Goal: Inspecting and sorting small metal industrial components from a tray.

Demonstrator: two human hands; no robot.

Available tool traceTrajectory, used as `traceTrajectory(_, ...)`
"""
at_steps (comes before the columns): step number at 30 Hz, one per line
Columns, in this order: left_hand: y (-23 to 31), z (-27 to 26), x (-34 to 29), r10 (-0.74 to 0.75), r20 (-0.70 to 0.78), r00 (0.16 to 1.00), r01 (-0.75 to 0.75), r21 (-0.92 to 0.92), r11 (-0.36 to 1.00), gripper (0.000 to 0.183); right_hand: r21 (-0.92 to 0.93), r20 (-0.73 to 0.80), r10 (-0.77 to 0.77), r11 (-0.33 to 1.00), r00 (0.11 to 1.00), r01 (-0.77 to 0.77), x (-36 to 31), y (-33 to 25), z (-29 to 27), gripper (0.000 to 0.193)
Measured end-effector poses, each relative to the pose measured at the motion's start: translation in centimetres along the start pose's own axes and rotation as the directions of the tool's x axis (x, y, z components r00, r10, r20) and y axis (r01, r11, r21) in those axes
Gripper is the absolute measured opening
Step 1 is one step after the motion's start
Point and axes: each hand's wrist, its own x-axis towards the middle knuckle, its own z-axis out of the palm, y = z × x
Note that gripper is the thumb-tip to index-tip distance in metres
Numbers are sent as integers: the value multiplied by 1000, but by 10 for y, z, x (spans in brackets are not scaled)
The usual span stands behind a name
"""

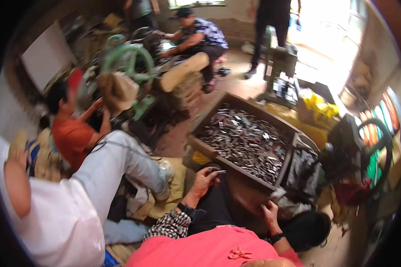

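Note:
My left hand (204, 182) is closed, its fingers and thumb pinching a small metal piece (220, 172) just in front of the wooden box's near side. My right hand (270, 211) hangs lower, near the box's front corner and beside a crumpled clear plastic bag (289, 202). Its fingers are curled together; what they hold, if anything, is too small to make out. Beyond both hands stands the large wooden box (216, 155), holding a heap of small metal pieces (245, 142) much like the one I hold.
A person in white (71, 213) sits close on my left. Another in orange (75, 138) works by a green machine (140, 58); one crouches farther back. A dark machine with a wheel (383, 151) stands right, a press (278, 62) behind the box.

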Motion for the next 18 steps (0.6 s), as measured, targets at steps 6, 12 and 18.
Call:
traceTrajectory(6, 1, 6, 7, -23, 41, 999, 18, 118, 993, 16, 60, 6, 68, 996, 998, -68, -8, -12, 0, 6)
traceTrajectory(12, -1, 4, 4, -29, 2, 1000, 29, -40, 999, 14, 73, 11, 86, 994, 996, -87, -7, -19, 2, 6)
traceTrajectory(18, 0, 3, 3, -15, 14, 1000, 16, -26, 1000, 14, 64, 3, 119, 991, 993, -119, -4, -11, 2, 5)
